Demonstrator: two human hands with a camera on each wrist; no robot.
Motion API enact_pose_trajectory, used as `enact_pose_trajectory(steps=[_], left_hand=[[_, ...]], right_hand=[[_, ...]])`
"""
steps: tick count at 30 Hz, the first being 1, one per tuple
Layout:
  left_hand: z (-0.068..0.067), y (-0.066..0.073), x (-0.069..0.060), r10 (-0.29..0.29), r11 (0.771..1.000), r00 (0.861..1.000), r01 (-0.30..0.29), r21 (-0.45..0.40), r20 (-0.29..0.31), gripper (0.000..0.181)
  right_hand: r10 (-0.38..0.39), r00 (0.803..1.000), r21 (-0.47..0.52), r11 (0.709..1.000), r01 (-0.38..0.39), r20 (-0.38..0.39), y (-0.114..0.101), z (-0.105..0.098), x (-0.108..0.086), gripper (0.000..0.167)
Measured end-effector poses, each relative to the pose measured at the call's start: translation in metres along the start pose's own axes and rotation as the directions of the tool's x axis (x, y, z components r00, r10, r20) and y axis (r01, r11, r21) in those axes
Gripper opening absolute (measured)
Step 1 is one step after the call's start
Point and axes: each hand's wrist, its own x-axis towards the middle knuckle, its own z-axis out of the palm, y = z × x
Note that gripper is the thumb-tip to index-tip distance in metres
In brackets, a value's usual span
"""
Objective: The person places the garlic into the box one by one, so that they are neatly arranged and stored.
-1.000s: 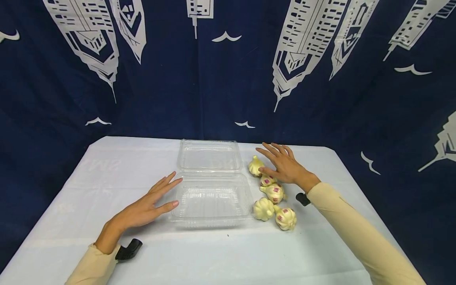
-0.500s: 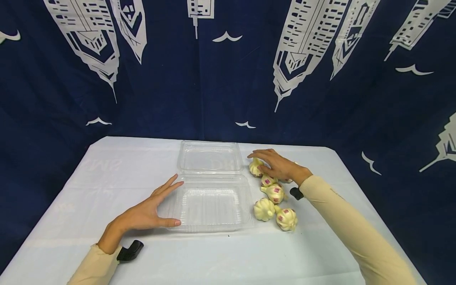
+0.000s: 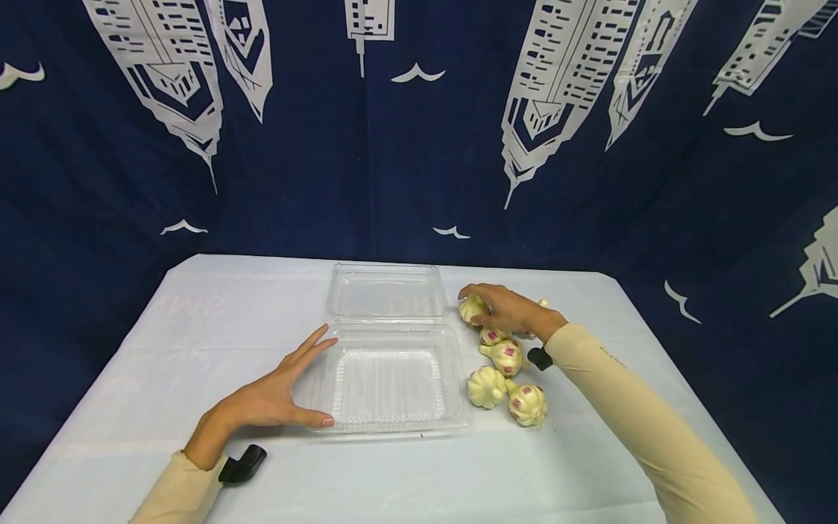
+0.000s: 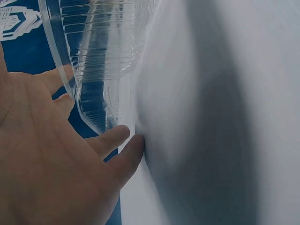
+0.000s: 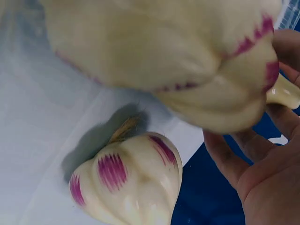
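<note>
In the head view, a hinged clear plastic clamshell container lies with its lid folded back. My left hand is at the container's left edge, thumb by the front corner and straight fingers spread along the side; the left wrist view has fingers close against the clear wall. At the far right of the container, my right hand curls its fingers and thumb round a pale garlic bulb. Large garlic bulbs with purple marks fill the right wrist view, where part of my grip is hidden.
More garlic bulbs lie right of the container: one in the middle, one and another nearer the front. One bulb is partly hidden behind my right hand. A white cloth covers the table; a dark blue patterned curtain hangs behind.
My right hand has come down and left from above the bulbs, and its fingers have curled round the rear one. The left thumb has moved down to the container's front corner.
</note>
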Motion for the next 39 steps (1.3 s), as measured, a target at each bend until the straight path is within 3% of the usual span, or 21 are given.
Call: enact_pose_trajectory(steps=[13, 22, 39], left_hand=[[0.0, -0.001, 0.001, -0.005, 1.0, 1.0, 0.005, -0.001, 0.012, 0.115], [-0.001, -0.001, 0.001, -0.007, 1.0, 1.0, 0.007, -0.015, 0.019, 0.117], [-0.001, -0.001, 0.001, -0.006, 1.0, 1.0, 0.006, -0.013, 0.02, 0.116]], right_hand=[[0.03, 0.999, -0.031, 0.999, -0.032, -0.045, -0.001, 0.004, 0.0, 0.039], [0.048, 0.995, 0.012, 0.999, -0.047, -0.09, -0.004, 0.003, -0.001, 0.037], [-0.026, 0.989, 0.012, 1.0, 0.028, -0.146, -0.021, -0.008, -0.006, 0.035]])
